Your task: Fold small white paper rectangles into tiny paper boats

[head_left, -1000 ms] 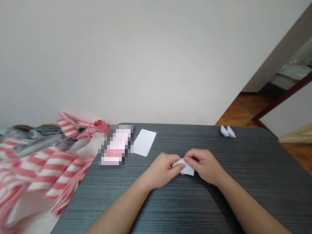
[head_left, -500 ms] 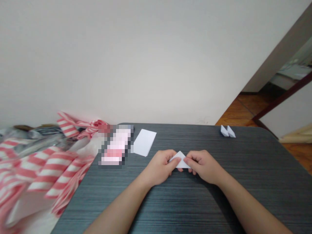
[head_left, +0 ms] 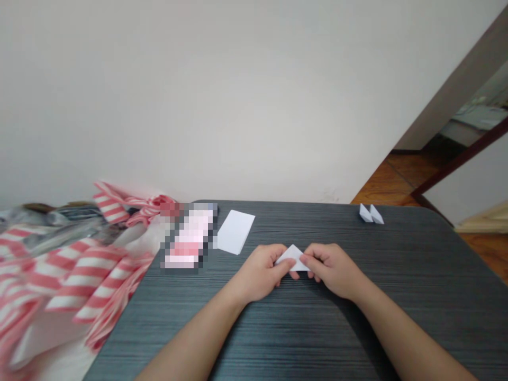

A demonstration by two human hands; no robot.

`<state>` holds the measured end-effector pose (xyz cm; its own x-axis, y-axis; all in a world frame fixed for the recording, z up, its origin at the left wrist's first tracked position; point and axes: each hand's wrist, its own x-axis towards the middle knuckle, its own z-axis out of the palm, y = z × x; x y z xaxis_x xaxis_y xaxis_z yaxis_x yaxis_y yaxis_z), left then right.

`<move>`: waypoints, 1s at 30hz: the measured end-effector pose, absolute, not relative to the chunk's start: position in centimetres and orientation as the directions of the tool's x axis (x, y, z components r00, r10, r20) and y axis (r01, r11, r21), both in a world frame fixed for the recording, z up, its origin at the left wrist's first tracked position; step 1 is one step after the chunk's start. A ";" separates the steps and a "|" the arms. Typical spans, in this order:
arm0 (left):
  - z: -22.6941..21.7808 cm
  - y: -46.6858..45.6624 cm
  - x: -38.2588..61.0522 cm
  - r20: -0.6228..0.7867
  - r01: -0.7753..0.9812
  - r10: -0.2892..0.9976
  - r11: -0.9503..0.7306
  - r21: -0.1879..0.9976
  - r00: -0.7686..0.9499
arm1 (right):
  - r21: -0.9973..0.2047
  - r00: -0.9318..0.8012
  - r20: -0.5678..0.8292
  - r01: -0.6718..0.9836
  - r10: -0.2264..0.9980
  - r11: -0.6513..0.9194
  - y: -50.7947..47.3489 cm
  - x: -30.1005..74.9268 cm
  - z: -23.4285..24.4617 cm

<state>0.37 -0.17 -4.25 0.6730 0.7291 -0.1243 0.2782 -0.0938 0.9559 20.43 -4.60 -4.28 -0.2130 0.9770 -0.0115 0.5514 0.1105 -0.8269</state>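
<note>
A small white folded paper triangle (head_left: 294, 256) stands between my two hands over the dark grey table (head_left: 301, 328), its tip pointing up. My left hand (head_left: 262, 272) pinches its left side with curled fingers. My right hand (head_left: 331, 269) pinches its right side, thumb and forefinger pressed on the paper. Both forearms rest low across the table's near half.
A flat white paper slip (head_left: 235, 231) lies behind my left hand. Two folded white paper pieces (head_left: 370, 214) sit near the far right corner. A blurred pink pack (head_left: 189, 236) lies at the table's left edge. Red-and-white striped cloth (head_left: 59, 280) is heaped to the left.
The folded paper has turned from lying slanted under my fingers to standing as an upright triangle. Both hands have shifted slightly away from me and keep their pinch.
</note>
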 end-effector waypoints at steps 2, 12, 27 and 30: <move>-4.4 -0.2 0.4 -0.119 0.267 0.732 -0.089 0.960 0.671 | -0.826 -0.202 -0.010 0.554 0.979 0.106 -4.6 20.5 -4.4; -4.9 -0.1 0.4 -0.132 0.262 0.737 -0.063 0.963 0.662 | -0.842 -0.144 -0.001 0.534 0.990 0.077 -4.3 20.8 -5.0; -4.6 0.1 0.3 -0.157 0.252 0.739 -0.017 0.968 0.655 | -0.839 -0.105 -0.039 0.544 0.994 0.025 -4.3 21.1 -4.8; -4.9 0.1 0.4 -0.160 0.235 0.747 0.005 0.972 0.645 | -0.860 -0.103 -0.065 0.510 0.993 -0.003 -4.3 21.2 -5.0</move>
<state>0.41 0.07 -4.86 0.6454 0.7469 -0.1598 0.2350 0.0050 0.9720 21.17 -4.35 -4.99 -0.1026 0.9926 -0.0646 0.5099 -0.0033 -0.8602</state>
